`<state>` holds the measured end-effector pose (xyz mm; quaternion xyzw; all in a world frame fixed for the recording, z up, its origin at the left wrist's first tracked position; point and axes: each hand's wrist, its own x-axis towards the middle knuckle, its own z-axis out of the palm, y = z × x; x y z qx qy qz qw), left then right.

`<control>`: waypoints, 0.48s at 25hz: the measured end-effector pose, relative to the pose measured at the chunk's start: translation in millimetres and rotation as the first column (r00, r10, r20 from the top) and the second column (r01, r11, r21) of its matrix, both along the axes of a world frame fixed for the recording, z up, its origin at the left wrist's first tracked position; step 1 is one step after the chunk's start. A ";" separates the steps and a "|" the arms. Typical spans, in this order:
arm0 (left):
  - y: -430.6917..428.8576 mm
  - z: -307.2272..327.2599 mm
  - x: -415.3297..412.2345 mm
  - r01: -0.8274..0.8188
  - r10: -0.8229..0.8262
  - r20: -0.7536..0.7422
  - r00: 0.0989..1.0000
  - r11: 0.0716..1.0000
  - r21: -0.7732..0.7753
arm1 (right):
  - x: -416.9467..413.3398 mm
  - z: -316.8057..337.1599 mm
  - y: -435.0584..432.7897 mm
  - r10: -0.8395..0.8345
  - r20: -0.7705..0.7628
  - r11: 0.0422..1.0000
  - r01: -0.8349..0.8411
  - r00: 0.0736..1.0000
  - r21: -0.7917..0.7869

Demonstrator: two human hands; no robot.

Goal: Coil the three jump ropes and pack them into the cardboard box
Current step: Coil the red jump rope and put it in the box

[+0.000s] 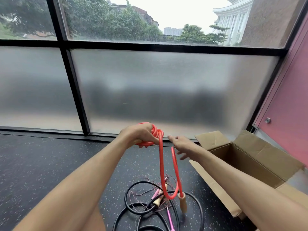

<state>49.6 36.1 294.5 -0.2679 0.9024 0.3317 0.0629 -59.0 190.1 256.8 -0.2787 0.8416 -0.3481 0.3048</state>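
Head view: red jump rope (161, 164) part-coiled, bundle clenched in left grip (140, 134), tail loop hanging; right grip (181, 145) spread, holding nothing. Black rope (141, 182) and pink rope (170, 217) uncoiled on floor (50, 155); cardboard box (260, 147) open beside them, no rope seen inside.

2 slim forearms, bare to the elbow, end in a bare left hand (140, 134) and right hand (182, 145).

A gym room, with speckled rubber floor (50, 155) and frosted windows (166, 90)
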 end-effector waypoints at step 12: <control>-16.5 18.5 1.8 0.008 -0.001 -0.050 0.999 0.990 0.142 | -28.6 18.3 -27.1 -0.223 -0.208 0.929 0.143 0.952 -0.340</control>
